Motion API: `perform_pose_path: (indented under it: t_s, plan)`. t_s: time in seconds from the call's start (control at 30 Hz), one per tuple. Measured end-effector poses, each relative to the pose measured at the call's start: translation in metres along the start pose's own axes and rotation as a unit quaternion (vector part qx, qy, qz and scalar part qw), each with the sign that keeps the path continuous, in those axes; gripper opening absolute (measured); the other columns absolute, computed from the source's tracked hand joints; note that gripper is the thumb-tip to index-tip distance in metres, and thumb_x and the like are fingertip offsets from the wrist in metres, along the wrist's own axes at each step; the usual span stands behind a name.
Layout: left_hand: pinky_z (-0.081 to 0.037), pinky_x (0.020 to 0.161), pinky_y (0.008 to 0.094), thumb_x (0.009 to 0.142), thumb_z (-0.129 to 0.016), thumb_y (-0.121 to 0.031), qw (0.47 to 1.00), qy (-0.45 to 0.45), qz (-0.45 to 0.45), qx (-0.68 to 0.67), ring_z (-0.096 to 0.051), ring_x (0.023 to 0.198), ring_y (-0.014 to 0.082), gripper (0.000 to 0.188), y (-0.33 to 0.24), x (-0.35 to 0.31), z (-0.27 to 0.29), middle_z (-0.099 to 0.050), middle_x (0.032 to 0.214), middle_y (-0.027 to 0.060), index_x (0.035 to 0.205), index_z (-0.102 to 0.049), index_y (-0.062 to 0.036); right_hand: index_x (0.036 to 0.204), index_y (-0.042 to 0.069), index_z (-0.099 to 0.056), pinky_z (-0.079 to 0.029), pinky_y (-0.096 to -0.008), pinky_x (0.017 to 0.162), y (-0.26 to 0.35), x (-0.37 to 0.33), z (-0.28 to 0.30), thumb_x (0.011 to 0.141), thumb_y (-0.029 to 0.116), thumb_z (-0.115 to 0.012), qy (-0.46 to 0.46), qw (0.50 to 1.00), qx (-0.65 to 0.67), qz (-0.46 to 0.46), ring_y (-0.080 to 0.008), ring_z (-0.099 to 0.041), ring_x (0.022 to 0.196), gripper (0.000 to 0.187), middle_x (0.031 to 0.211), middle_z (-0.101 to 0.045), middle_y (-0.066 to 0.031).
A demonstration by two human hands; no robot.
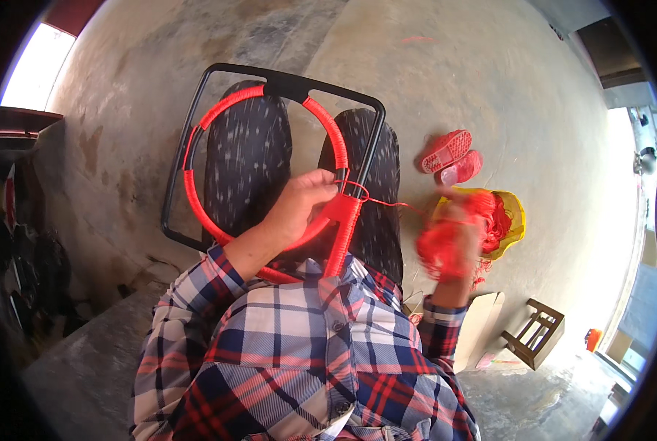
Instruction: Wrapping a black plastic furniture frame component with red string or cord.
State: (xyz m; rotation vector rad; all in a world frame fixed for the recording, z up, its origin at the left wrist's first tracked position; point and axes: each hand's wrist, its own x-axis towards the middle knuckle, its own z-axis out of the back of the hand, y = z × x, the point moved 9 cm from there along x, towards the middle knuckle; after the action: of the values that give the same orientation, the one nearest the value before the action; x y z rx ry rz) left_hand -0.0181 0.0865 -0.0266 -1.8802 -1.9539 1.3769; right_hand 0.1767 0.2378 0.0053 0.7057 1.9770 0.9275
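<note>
Across my lap rests a black metal frame [197, 110] with a round ring [327, 126] inside it, mostly wrapped in red cord. My left hand [299, 206] pinches the ring's right side, where a short dark stretch shows between the wrapped parts. A loop of red cord [363, 192] crosses the frame's bar there and a strand runs off to the right. Out at the right, my right hand [466, 237], blurred by motion, grips a bundle of red cord [440, 251]. Its fingers are partly smeared.
Behind my right hand stands a yellow container [518, 229] with more red cord in it. A pair of red shoes [449, 153] lies on the concrete floor. A small wooden stool [538, 332] and a cardboard piece [482, 323] are at the lower right.
</note>
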Motion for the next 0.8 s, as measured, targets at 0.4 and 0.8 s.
perform_pose_path:
  t_s: [0.4,0.8]
  plan:
    - [-0.050,0.078,0.0241,0.086,-0.058,-0.001,0.996,-0.041,0.024,0.078,-0.063,0.079,0.0116,0.015,0.006,-0.001,0.013,-0.064,0.090,0.0055,0.101,-0.058,0.0015,0.092,0.002,-0.056,-0.039,-0.0213,0.046,-0.022,-0.009,-0.077,0.076,-0.006,-0.061,0.212,0.976,-0.050,-0.020,-0.0076,-0.049,0.048,0.019,0.064,-0.053,0.0009]
    - [-0.048,0.081,0.0266,0.096,-0.045,-0.026,0.996,-0.059,0.035,-0.060,-0.059,0.088,0.0101,0.027,0.004,0.005,0.019,-0.063,0.097,0.0010,0.108,-0.057,-0.0056,0.074,0.018,-0.047,-0.046,-0.0280,0.052,0.133,-0.031,0.320,0.089,0.030,-0.059,-0.164,0.919,0.159,0.323,-0.0163,-0.053,0.059,0.023,0.065,-0.054,0.0017]
